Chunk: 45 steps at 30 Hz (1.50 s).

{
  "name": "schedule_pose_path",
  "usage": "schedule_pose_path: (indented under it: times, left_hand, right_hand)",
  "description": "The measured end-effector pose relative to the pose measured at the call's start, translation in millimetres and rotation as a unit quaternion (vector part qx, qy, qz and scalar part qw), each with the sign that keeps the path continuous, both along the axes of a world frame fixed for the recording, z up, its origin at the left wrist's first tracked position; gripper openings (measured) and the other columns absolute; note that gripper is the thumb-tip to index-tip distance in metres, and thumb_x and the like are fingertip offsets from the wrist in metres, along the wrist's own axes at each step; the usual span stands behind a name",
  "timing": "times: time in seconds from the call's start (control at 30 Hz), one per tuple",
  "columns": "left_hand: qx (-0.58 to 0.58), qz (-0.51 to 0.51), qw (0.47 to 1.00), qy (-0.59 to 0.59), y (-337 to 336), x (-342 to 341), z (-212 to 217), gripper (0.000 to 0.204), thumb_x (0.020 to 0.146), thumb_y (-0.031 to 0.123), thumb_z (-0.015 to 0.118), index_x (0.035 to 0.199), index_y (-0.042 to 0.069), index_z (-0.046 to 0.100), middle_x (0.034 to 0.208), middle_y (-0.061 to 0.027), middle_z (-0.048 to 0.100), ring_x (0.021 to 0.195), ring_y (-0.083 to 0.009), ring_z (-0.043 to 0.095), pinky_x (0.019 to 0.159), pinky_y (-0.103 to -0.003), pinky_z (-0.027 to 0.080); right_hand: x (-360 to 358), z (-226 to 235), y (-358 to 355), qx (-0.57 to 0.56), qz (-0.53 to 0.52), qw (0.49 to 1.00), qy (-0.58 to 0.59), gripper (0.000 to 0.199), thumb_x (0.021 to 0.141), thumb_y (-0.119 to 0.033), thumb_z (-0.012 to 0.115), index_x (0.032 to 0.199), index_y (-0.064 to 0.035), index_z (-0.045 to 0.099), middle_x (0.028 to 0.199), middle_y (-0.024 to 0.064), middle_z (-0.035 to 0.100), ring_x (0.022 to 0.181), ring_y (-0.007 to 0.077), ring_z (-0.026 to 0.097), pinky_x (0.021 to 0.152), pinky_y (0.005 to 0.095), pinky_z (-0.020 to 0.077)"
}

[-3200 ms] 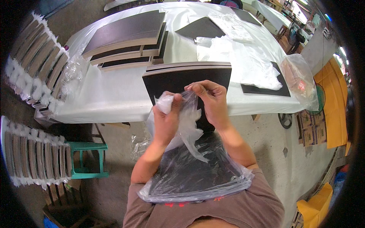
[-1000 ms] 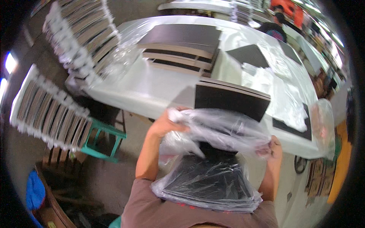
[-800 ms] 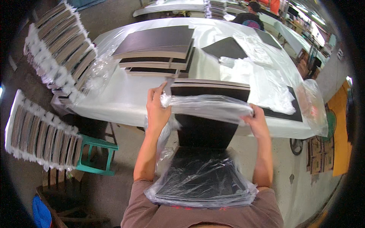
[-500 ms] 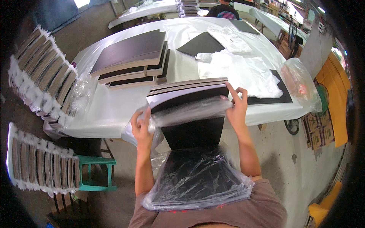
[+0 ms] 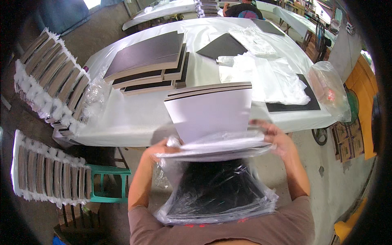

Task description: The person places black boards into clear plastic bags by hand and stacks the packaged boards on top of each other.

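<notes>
Several black boards in clear plastic [image 5: 222, 188] lie against my front, their upper end folding toward the table. A clear plastic bag [image 5: 216, 150] stretches across between my hands, with a white and black layered edge inside it. My left hand [image 5: 162, 150] is closed on the bag's left end. At its right end my right hand [image 5: 277, 139] is closed round the bag, its fingers blurred by motion. Just beyond, a few thick boards [image 5: 210, 110] lean upright at the table's near edge, a white face toward me. Their lower part is hidden behind the bag.
On the white-covered table [image 5: 134, 130] lie a stack of thick dark boards [image 5: 143, 53], loose white plastic bags [image 5: 265, 77] and a black sheet [image 5: 222, 45]. Wrapped stacks [image 5: 53, 73] stand at left, others beside a green stool [image 5: 108, 183]. A person [image 5: 245, 10] sits beyond.
My hands have come down toward me and slightly apart, drawing the plastic off the upright boards. Their white face now shows where black board and plastic were.
</notes>
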State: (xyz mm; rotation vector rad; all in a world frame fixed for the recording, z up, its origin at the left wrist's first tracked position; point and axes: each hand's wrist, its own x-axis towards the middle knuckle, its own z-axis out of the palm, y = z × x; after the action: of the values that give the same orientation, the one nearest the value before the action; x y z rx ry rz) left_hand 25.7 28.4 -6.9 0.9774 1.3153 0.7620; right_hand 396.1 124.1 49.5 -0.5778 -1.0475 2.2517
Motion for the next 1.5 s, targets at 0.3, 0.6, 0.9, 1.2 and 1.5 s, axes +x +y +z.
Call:
schedule_pose_path:
  times: [0.3, 0.6, 0.9, 1.2, 1.5]
  left_hand:
    - [-0.08, -0.002, 0.996, -0.045, -37, 13, -121, 0.045, 0.069, 0.022, 0.067, 0.106, 0.002, 0.049, 0.092, -0.0066, 0.053, 0.086, -0.0185, 0.049, 0.077, -0.032, 0.04]
    - [-0.149, 0.252, 0.951, 0.099, -45, 44, -150, 0.049, 0.072, 0.034, 0.062, 0.106, 0.003, 0.045, 0.089, -0.0082, 0.054, 0.074, -0.0159, 0.052, 0.064, -0.029, 0.043]
    - [-0.096, 0.247, 0.961, 0.077, -32, 34, -182, 0.04, 0.074, 0.027, 0.062, 0.099, -0.002, 0.049, 0.084, -0.0098, 0.055, 0.072, -0.0168, 0.052, 0.06, -0.03, 0.043]
    - [0.043, 0.219, 0.968, 0.112, -29, -4, -122, 0.033, 0.083, 0.031, 0.049, 0.099, 0.002, 0.049, 0.08, -0.0077, 0.053, 0.063, -0.0122, 0.047, 0.055, -0.026, 0.04]
    - [0.312, 0.16, 0.88, -0.319, 0, 89, 56, 0.074, 0.077, 0.048, 0.05, 0.133, 0.024, 0.009, 0.136, -0.012, 0.014, 0.121, -0.0306, 0.023, 0.097, -0.044, 0.026]
  right_hand:
    - [33, -179, -8, 0.037, 0.054, 0.98, -0.19, 0.048, 0.073, -0.01, 0.061, 0.115, -0.0005, 0.041, 0.095, 0.0112, 0.055, 0.078, 0.0147, 0.054, 0.065, 0.0229, 0.0439]
    - [19, -214, -15, 0.007, -0.079, 0.974, -0.214, 0.048, 0.075, -0.016, 0.06, 0.116, -0.0016, 0.04, 0.091, 0.0093, 0.056, 0.085, 0.018, 0.053, 0.075, 0.0309, 0.0417]
    - [24, -248, -6, 0.058, -0.079, 0.912, -0.398, 0.042, 0.074, -0.02, 0.06, 0.109, -0.0032, 0.045, 0.088, 0.0127, 0.058, 0.079, 0.0202, 0.056, 0.069, 0.0317, 0.0436]
    - [29, -217, 25, 0.283, 0.048, 0.829, -0.48, 0.029, 0.068, -0.019, 0.067, 0.09, -0.0053, 0.053, 0.078, 0.0072, 0.057, 0.071, 0.0152, 0.053, 0.063, 0.0281, 0.0429]
    - [-134, 2, -25, 0.525, -0.031, 0.846, -0.093, 0.041, 0.064, -0.017, 0.071, 0.098, -0.0071, 0.052, 0.085, -0.0004, 0.054, 0.078, 0.01, 0.05, 0.068, 0.0241, 0.0386]
